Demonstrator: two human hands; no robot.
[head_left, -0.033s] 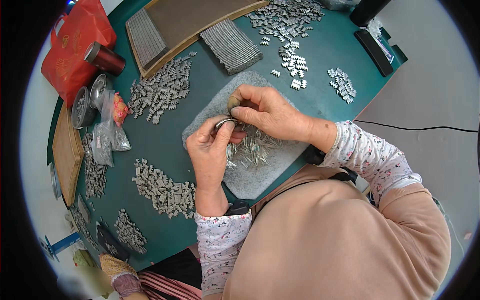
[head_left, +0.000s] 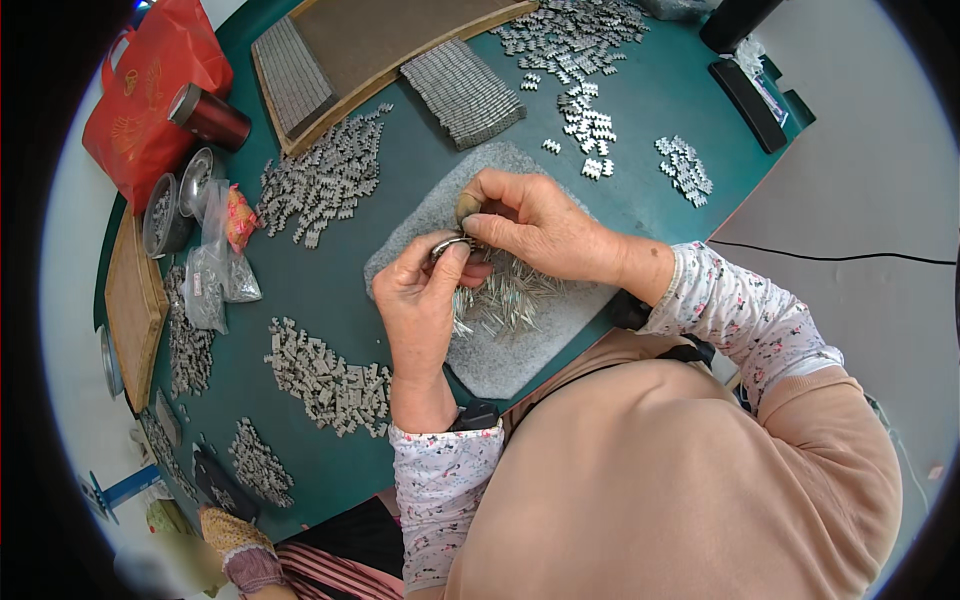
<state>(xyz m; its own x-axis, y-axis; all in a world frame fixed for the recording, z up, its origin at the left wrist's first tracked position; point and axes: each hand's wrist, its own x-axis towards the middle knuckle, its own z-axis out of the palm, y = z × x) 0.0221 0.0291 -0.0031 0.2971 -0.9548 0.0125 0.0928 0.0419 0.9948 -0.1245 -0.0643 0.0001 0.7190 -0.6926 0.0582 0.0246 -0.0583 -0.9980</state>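
Over a grey felt mat [head_left: 515, 365], my two hands meet at the fingertips. My left hand [head_left: 420, 300] is closed, pinching a small curved metal link piece [head_left: 450, 246] between thumb and fingers. From the right, my right hand [head_left: 540, 225] comes in with thumb and forefinger pressed together at the piece's upper edge. What lies in that right pinch is too small and covered to make out. Under and beside my fingers is a loose heap of thin shiny metal pins [head_left: 510, 295] on the mat.
Small metal links lie in piles [head_left: 325, 180] across the green table [head_left: 330, 280]. Beyond the mat are a stacked block of links [head_left: 465, 95] and a wooden-framed tray [head_left: 370, 60]. A red bag [head_left: 160, 95], dark red cup [head_left: 210, 117] and plastic bags [head_left: 208, 285] stand left; a black phone-like slab [head_left: 748, 105] lies right.
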